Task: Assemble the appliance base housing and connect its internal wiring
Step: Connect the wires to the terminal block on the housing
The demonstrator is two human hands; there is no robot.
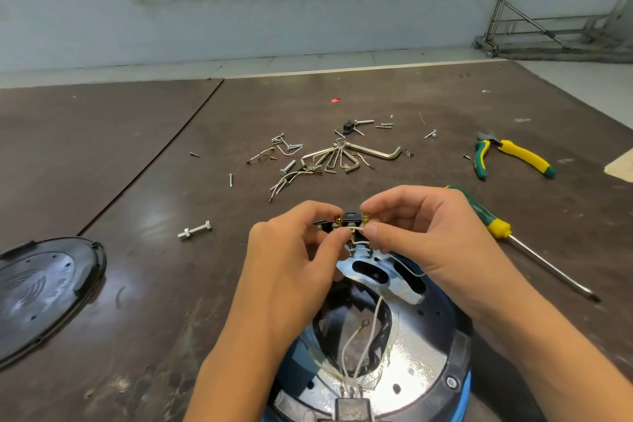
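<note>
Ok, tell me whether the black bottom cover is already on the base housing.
No, the black bottom cover lies on the table at far left, apart from the open base housing.

Workshop: worn bench (137, 154), loose screws (291, 147), pliers (513, 154), screwdriver (496, 226).

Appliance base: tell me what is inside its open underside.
Inside the appliance base, white wires run up to a black switch, pinched by the left hand and right hand. Hands cover the connections.
</note>
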